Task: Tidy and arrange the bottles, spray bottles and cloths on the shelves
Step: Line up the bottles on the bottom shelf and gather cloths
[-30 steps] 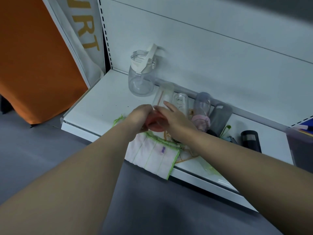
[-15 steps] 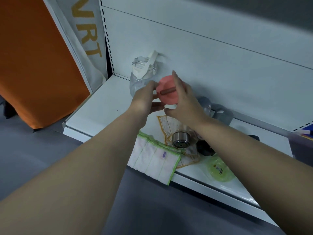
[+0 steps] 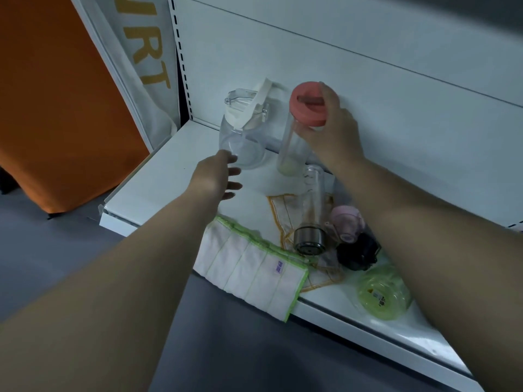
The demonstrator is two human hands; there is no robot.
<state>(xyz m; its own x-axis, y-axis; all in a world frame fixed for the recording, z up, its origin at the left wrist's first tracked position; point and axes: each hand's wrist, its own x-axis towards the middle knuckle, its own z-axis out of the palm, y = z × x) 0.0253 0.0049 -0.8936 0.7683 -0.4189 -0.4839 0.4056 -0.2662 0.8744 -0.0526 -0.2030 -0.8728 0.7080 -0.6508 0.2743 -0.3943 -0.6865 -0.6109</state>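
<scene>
Fingers of the right hand (image 3: 336, 128) curl round the pink-lidded bottle (image 3: 294, 145) near its cap, upright on the shelf (image 3: 158, 182); the left hand (image 3: 212, 179) has fingers spread. Likely light, slick plastic: grip the body.

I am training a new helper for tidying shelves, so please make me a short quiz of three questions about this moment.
1. True or false: the right hand grips the coral-lidded bottle near its top, and the bottle stands upright.
2. What does the steel-capped bottle lie on? A) the yellow-edged cloth B) a black tray C) a sponge
3. Fill the gap: the left hand, near the clear jug, holds ___.

Key: 1 true; 2 A; 3 nothing.
</scene>
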